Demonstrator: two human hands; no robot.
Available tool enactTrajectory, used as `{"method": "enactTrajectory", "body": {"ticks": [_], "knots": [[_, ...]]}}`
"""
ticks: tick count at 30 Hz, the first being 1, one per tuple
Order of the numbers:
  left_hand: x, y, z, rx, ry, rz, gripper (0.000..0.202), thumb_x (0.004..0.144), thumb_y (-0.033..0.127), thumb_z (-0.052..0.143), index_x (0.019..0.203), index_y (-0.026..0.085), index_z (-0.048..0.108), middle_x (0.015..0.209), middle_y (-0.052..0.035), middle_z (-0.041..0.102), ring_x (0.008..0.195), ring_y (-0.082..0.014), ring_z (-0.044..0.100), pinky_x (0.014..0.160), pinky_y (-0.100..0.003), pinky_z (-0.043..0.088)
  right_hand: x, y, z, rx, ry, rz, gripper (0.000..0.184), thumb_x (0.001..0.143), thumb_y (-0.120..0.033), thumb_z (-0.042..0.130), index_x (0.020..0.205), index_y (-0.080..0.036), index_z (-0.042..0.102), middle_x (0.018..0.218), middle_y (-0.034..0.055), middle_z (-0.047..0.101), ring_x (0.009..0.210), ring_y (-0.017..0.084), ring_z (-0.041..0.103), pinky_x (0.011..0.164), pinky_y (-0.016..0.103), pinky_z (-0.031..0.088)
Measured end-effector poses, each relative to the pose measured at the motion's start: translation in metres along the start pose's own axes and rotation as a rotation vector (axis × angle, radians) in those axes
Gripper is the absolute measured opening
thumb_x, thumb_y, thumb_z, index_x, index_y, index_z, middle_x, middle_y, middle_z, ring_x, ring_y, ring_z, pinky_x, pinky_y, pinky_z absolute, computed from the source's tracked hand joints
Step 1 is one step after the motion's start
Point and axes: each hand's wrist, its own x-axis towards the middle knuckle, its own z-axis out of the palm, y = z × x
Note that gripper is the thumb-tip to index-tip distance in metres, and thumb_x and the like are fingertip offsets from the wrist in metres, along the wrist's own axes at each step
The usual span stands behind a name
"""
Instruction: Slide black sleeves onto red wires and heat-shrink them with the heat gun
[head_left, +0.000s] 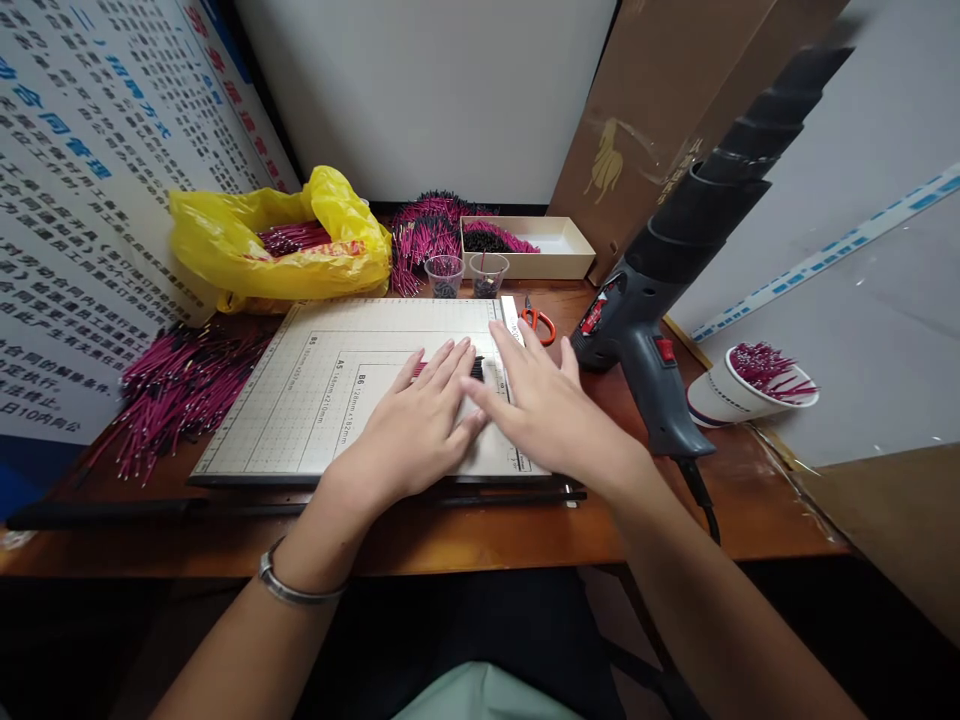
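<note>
A flat paper cutter board with printed size lines lies before me. My left hand rests flat over a small row of magenta wires with black ends, its fingers stretched out. The wires show only at the edges of the fingers; most of the row is hidden. Close beside it, my right hand reaches over the right part of the board with fingers spread. Its thumb is near the black ends and my left fingertips; whether it touches them I cannot tell.
A hot air gun stands at the right, near orange-handled scissors and a paper cup of wires. Behind are two plastic cups, a cardboard tray and a yellow bag. Loose wires lie left.
</note>
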Motion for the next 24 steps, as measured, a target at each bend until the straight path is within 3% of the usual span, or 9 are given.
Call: {"method": "enactTrajectory", "body": {"ticks": [2,4,6,8,10,12,16,19,24], "knots": [[0.008,-0.005,-0.014,-0.012,0.1,-0.021,0.071,0.106,0.047,0.03,0.165,0.009,0.02,0.173,-0.0108,0.019,0.163,-0.0232,0.016,0.136,-0.049,0.009,0.007,0.007,-0.008,0.045,0.06,-0.014,0.069,0.105,-0.051,0.033,0.162,-0.012,0.032,0.17,0.0134,0.028,0.164,0.031,0.008,0.129,0.068,0.001],[0.023,-0.01,-0.036,-0.027,0.24,-0.027,0.065,0.105,0.048,0.035,0.161,0.015,0.034,0.172,-0.0085,0.028,0.161,-0.0246,0.023,0.135,-0.051,0.009,0.019,0.011,-0.016,0.108,0.11,-0.026,0.057,0.105,-0.041,0.038,0.156,-0.016,0.044,0.167,0.0119,0.036,0.163,0.032,0.014,0.128,0.07,0.003],[0.046,-0.015,-0.062,-0.064,0.348,-0.018,0.047,0.103,0.043,0.04,0.136,0.02,0.064,0.158,-0.0073,0.053,0.148,-0.0265,0.045,0.128,-0.048,0.027,0.034,0.014,-0.022,0.183,0.147,-0.009,0.047,0.102,-0.029,0.045,0.147,-0.02,0.055,0.167,0.0082,0.037,0.162,0.033,0.019,0.128,0.071,0.003],[0.074,-0.017,-0.086,-0.131,0.359,-0.01,0.037,0.099,0.036,0.046,0.109,0.016,0.075,0.118,-0.0102,0.075,0.112,-0.0242,0.067,0.101,-0.038,0.048,0.048,0.018,-0.025,0.233,0.154,0.008,0.039,0.096,-0.019,0.049,0.132,-0.019,0.064,0.167,0.0077,0.039,0.16,0.032,0.025,0.129,0.068,0.008],[0.103,-0.018,-0.102,-0.199,0.323,0.037,0.032,0.096,0.033,0.051,0.095,0.012,0.075,0.086,-0.0077,0.072,0.08,-0.0176,0.063,0.077,-0.032,0.046,0.06,0.023,-0.023,0.272,0.143,0.006,0.036,0.093,-0.015,0.052,0.126,-0.017,0.066,0.166,0.0108,0.039,0.159,0.028,0.029,0.132,0.06,0.014],[0.128,-0.017,-0.108,-0.217,0.277,0.157,0.031,0.094,0.03,0.055,0.08,0.009,0.072,0.068,-0.003,0.06,0.065,-0.0118,0.05,0.068,-0.029,0.037,0.065,0.03,-0.017,0.322,0.119,0.004,0.043,0.09,-0.016,0.054,0.133,-0.014,0.061,0.169,0.0141,0.033,0.161,0.025,0.026,0.134,0.052,0.014],[0.145,-0.023,-0.09,-0.203,0.112,0.371,0.031,0.089,0.026,0.06,0.062,0.011,0.064,0.054,0.0029,0.044,0.056,-0.0081,0.035,0.066,-0.029,0.03,0.064,0.046,-0.003,0.447,0.04,0.003,0.075,0.087,-0.023,0.058,0.158,-0.016,0.035,0.175,0.0134,0.013,0.165,0.024,0.002,0.135,0.048,0.009],[0.127,-0.037,-0.063,-0.398,0.137,0.303,0.027,0.085,0.03,0.061,0.064,0.013,0.065,0.059,0.0007,0.054,0.059,-0.01,0.043,0.065,-0.029,0.032,0.063,0.052,0.006,0.534,-0.001,0.005,0.084,0.086,-0.027,0.057,0.163,-0.021,0.026,0.176,0.0098,0.007,0.164,0.022,-0.006,0.135,0.048,0.005],[0.084,-0.067,-0.029,-0.593,0.093,0.206,0.03,0.083,0.041,0.061,0.078,0.014,0.073,0.073,-0.0035,0.07,0.066,-0.0136,0.057,0.066,-0.027,0.042,0.065,0.05,0.011,0.609,-0.012,0.068,0.089,0.086,-0.029,0.057,0.165,-0.014,0.02,0.176,0.0116,-0.003,0.164,0.025,-0.007,0.134,0.048,-0.001]]}}
